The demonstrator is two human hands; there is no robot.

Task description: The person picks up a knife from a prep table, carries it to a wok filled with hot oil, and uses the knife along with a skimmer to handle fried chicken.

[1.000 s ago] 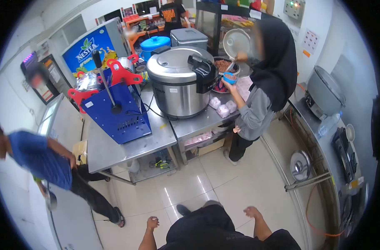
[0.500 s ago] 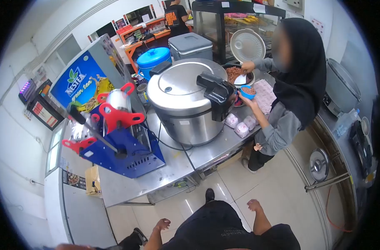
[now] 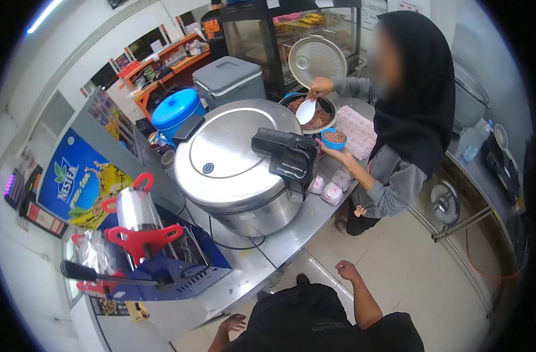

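Observation:
My left hand hangs low near the front edge of the steel table, fingers loosely spread and holding nothing. Over the floor, below the wrapped portions, my right hand is raised a little, its fingers slightly bent and nothing visible in them. Neither hand touches anything. Nearest ahead on the table is a large steel rice cooker with its lid down. Beyond it, a co-worker holds a white paddle in a pot of reddish-brown food and a blue cup filled with similar food.
A blue cup-sealing machine with red knobs and a long lever stands at the table's left. Several wrapped portions and stacked pink patterned paper lie near the co-worker. Behind are a blue drum and a grey cooler box.
The view has shifted, bringing the table and rice cooker closer. My right hand has risen in view toward the table. The co-worker's paddle now shows more plainly in the pot.

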